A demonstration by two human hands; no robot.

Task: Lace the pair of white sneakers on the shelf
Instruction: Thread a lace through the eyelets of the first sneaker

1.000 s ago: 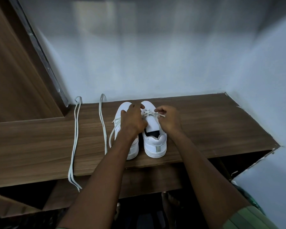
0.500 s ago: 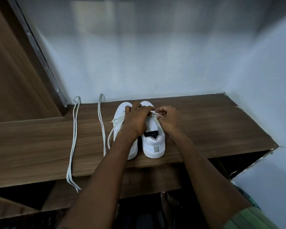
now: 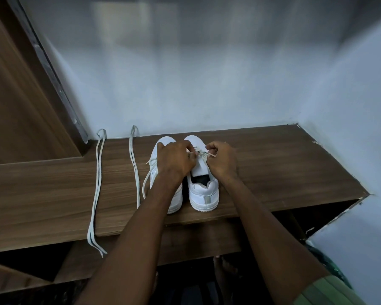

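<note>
Two white sneakers stand side by side on the wooden shelf [image 3: 273, 164], heels toward me. Over the right sneaker [image 3: 204, 194], my left hand [image 3: 176, 161] and my right hand [image 3: 222, 159] each pinch the white lace [image 3: 201, 153] stretched between them across its tongue. My left hand and forearm cover much of the left sneaker [image 3: 163, 144], which has a lace end hanging down its left side.
Two loose white laces lie folded on the shelf to the left, one [image 3: 96, 190] hanging over the front edge and one [image 3: 134, 164] beside the left sneaker. White walls close the back and right; a wooden panel [image 3: 20, 106] stands at left. A lower shelf sits below.
My hands have drawn slightly apart over the right sneaker, pulling the lace taut between them. The sneakers and loose laces have stayed where they were.
</note>
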